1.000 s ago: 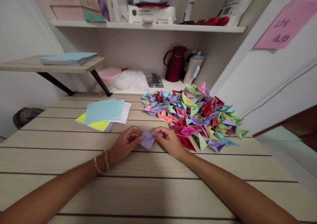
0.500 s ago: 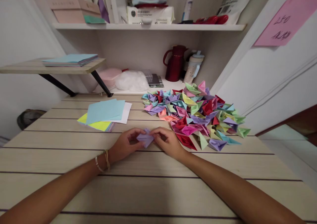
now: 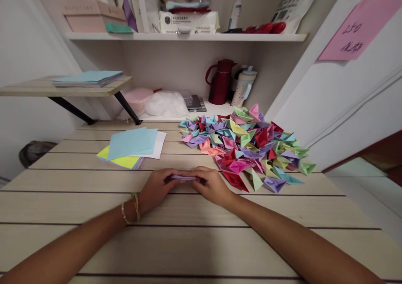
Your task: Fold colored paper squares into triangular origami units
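Note:
A small folded piece of purple paper [image 3: 183, 177] is held edge-on between my two hands, just above the slatted table. My left hand [image 3: 157, 187] pinches its left end with thumb and fingers. At its right end, the thumb and fingers of my right hand [image 3: 211, 185] are closed on it too. Just right of my right hand lies a large heap of folded paper boats [image 3: 243, 150] in many colours. Beyond my left hand is a loose stack of coloured paper sheets [image 3: 133, 143], light blue on top, with yellow and white showing beneath.
A small raised shelf [image 3: 122, 83] at the left bears another paper stack [image 3: 89, 78]. Behind the table stand a dark red jug [image 3: 221, 83], a pale bottle [image 3: 243, 87] and a white plastic bag [image 3: 166, 104]. A pink note [image 3: 358, 30] hangs on the right wall.
The purple paper has turned from showing its flat, pointed face to a thin edge. Both hands have shifted round it, keeping hold. The whole view has tipped slightly.

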Demonstrator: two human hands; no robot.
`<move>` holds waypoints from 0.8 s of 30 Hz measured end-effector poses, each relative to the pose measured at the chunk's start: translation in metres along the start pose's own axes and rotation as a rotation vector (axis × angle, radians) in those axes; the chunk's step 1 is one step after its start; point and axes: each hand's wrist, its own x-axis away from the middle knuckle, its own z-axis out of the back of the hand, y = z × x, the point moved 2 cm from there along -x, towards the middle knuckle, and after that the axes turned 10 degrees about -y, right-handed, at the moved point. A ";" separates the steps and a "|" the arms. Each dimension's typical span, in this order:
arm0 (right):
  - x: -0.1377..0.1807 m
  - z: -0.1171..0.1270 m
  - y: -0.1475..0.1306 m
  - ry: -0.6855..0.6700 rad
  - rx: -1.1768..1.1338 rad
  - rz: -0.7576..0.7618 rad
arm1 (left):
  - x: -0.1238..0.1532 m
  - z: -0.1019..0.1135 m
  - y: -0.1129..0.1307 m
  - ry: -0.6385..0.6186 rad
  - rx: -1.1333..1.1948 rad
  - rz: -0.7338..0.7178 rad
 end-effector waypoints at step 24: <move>0.002 0.000 -0.001 0.010 0.001 -0.131 | 0.004 -0.003 0.006 -0.059 -0.058 -0.103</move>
